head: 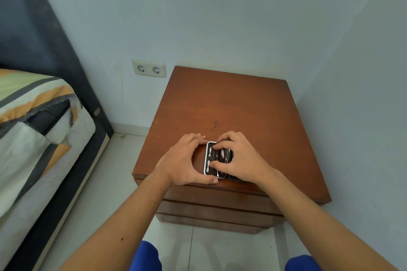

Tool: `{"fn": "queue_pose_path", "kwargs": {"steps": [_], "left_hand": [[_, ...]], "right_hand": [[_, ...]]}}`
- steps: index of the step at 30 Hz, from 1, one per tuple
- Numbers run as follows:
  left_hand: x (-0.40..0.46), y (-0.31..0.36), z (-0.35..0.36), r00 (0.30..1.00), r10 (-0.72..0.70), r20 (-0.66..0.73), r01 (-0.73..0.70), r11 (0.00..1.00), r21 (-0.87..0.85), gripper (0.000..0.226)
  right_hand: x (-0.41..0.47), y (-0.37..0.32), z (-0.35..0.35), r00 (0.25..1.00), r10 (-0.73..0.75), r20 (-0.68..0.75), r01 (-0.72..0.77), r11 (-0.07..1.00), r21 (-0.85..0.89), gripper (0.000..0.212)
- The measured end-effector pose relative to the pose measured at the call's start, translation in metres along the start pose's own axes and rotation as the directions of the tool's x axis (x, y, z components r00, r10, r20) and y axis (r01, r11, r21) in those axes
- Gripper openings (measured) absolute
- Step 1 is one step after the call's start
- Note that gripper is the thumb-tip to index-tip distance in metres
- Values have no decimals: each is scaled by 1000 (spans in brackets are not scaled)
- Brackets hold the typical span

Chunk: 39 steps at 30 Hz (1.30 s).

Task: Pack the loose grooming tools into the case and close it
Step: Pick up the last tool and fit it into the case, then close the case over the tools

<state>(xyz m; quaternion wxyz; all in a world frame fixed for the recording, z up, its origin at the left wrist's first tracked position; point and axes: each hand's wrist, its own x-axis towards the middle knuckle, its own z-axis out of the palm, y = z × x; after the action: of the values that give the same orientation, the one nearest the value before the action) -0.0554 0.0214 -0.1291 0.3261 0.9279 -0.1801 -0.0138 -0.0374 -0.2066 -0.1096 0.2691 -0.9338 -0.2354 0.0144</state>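
Near the bench's (231, 103) front edge lay the open case (217, 159). Left hand (186, 160) cupped its white rim, grip loose; right hand (240, 158) pressed fingertips on tools (214, 156) inside. Likely light, rigid, slippery: hold by edges.

A brown wooden nightstand (222, 103) is set in a room corner against pale walls, on a light tiled floor (123, 196). Small dark marks are seen mid-top. An open black case (217, 159) with a white rim is laid on the top near the front edge, silver tools (214, 156) seated inside. The remaining surface is bare wood.
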Motion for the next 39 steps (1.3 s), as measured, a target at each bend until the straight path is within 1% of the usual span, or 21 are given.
{"fn": "queue_pose_path", "kwargs": {"steps": [2, 4, 7, 9, 11, 14, 20, 23, 27, 31, 34, 36, 39], "left_hand": [[0, 0, 0, 1000, 2, 3, -2, 1000, 4, 118], [0, 0, 0, 1000, 3, 1, -3, 1000, 9, 118], [0, 0, 0, 1000, 0, -8, 0, 1000, 6, 118], [-1, 1, -1, 1000, -3, 1, 3, 1000, 4, 118], [-1, 1, -1, 1000, -1, 5, 1, 1000, 6, 118], [-1, 2, -1, 1000, -2, 6, 2, 1000, 12, 118], [-2, 3, -1, 1000, -10, 4, 10, 1000, 16, 118], [-2, 3, -2, 1000, -9, 5, 9, 1000, 12, 117], [-2, 3, -2, 1000, 4, 6, -4, 1000, 14, 114], [-2, 4, -3, 1000, 9, 14, -10, 999, 31, 114], [-2, 4, -2, 1000, -3, 7, 3, 1000, 20, 114], [-2, 3, -2, 1000, -5, 5, 5, 1000, 17, 114], [-1, 3, -3, 1000, 3, 0, -3, 1000, 22, 112]], "right_hand": [[-2, -1, -3, 1000, 4, -13, -4, 1000, 10, 53], [-6, 0, -8, 997, 22, -77, -20, 999, 36, 47], [-18, 10, -18, 973, 114, -200, -105, 993, 57, 36], [-31, 23, -22, 955, 186, -230, -177, 982, 60, 32], [-44, 36, -24, 945, 235, -227, -223, 972, 77, 32], [-55, 45, -24, 940, 284, -190, -269, 958, 99, 32], [-49, 46, -23, 932, 331, -145, -305, 936, 174, 33], [-49, 49, -25, 936, 332, -119, -306, 933, 191, 38], [-44, 52, -29, 960, 276, -52, -262, 948, 181, 46], [-17, 44, -32, 983, 184, 12, -184, 974, 130, 34], [14, 28, -36, 986, 120, 115, -130, 987, 91, 26], [34, 20, -38, 977, 97, 190, -113, 991, 72, 21], [56, 12, -37, 960, 105, 261, -113, 993, 19, 17]]}}
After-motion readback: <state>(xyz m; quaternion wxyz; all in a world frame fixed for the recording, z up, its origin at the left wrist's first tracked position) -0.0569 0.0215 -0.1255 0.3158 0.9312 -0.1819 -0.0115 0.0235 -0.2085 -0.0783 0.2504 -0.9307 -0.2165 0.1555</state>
